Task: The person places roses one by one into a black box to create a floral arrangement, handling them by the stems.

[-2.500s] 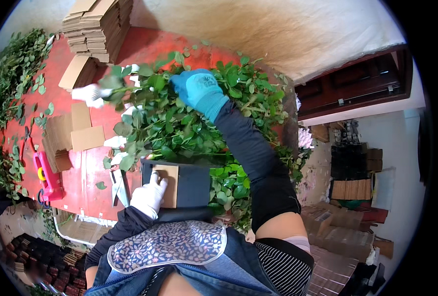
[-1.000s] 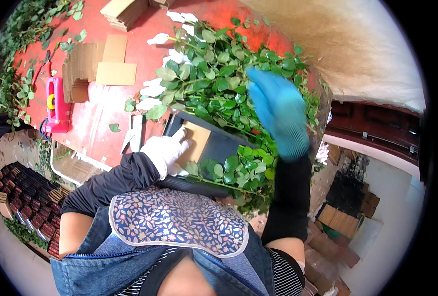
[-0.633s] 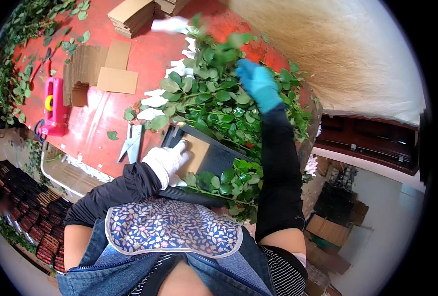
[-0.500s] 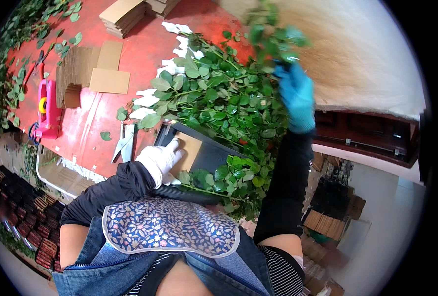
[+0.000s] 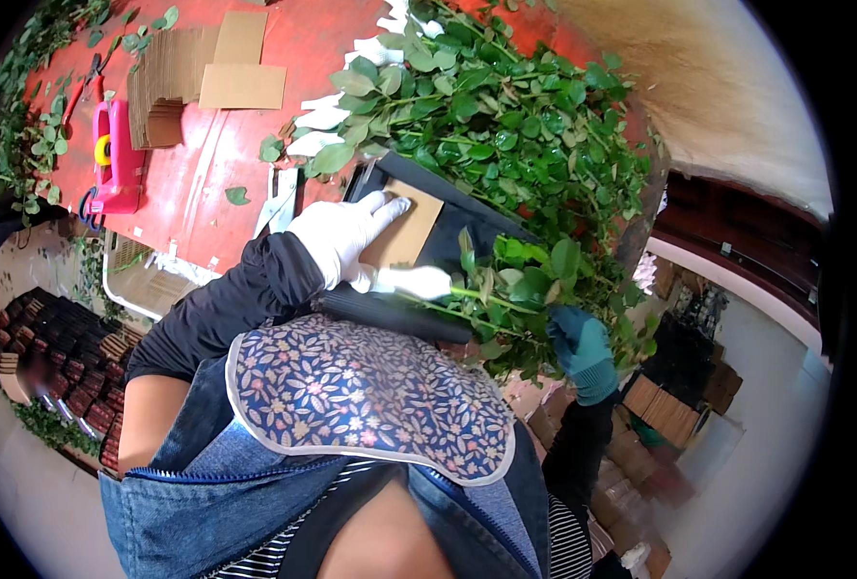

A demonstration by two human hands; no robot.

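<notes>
My left hand (image 5: 346, 236), in a white glove, lies with fingers stretched over a brown cardboard piece (image 5: 412, 227) in a black tray (image 5: 476, 212). Just below its thumb is the white-wrapped head (image 5: 415, 282) of a leafy rose stem, slightly blurred. My right hand (image 5: 583, 352), in a teal glove, is closed around the leafy end of that rose stem (image 5: 486, 301), right of the tray. Beyond the tray a heap of leafy rose stems (image 5: 505, 125) covers the table, their white-wrapped heads (image 5: 322, 116) pointing left. Leaves partly hide the right fingertips.
The red table (image 5: 226, 174) bears a pink tape dispenser (image 5: 113, 159), red-handled pruners (image 5: 86, 87), stacked cardboard (image 5: 163, 82) and scissors (image 5: 279, 200) partly behind my left hand. Cut foliage lies at the far left. A wire-rimmed basket (image 5: 110, 275) stands below the table edge.
My right hand has come down and toward me from the far right, where it held a leafy stem up. The white-wrapped head now lies along the tray's near side. The view has shifted.
</notes>
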